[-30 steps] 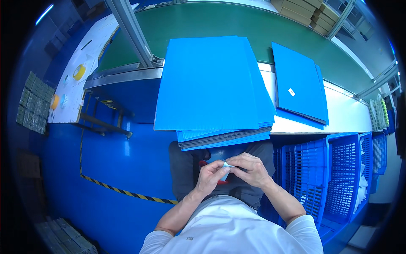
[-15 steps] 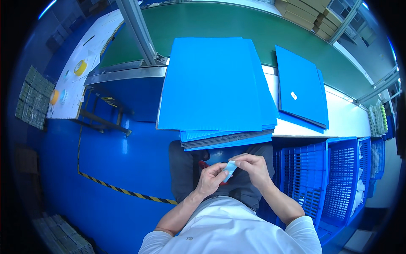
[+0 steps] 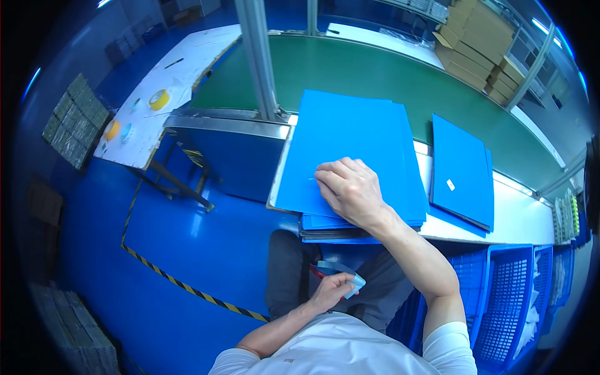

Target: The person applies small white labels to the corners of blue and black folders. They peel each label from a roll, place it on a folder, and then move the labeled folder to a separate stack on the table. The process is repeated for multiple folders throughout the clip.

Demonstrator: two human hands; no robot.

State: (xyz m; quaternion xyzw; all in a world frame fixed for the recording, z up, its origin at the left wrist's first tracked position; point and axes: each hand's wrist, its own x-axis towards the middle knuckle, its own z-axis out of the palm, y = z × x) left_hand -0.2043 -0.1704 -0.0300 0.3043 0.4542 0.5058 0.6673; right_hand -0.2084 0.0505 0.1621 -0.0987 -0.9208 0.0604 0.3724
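Note:
My left hand [image 3: 332, 292] is closed near my lap, gripping a curled pale blue strip [image 3: 356, 286] that looks like thin film or label backing. Above the large stack of blue corrugated plastic sheets [image 3: 350, 131], my right hand [image 3: 354, 190] is held over the top sheet with its fingers bent together. A tiny pale sliver shows at those fingertips, too small to name. To the right lies a smaller stack of blue sheets [image 3: 461, 162], with a small white label [image 3: 450, 185] on its top sheet.
Blue plastic baskets [image 3: 503, 306] stand at the lower right, some holding white material. A green conveyor belt [image 3: 356, 69] runs behind the stacks, past a metal post [image 3: 256, 62]. On the white table [image 3: 187, 56] at left sit tape rolls [image 3: 159, 100]. Cardboard boxes [image 3: 469, 50] are piled at the back.
My right hand has left the pale blue strip and moved up and forward over the large stack. My left hand keeps the strip near my lap. The whole view has shifted.

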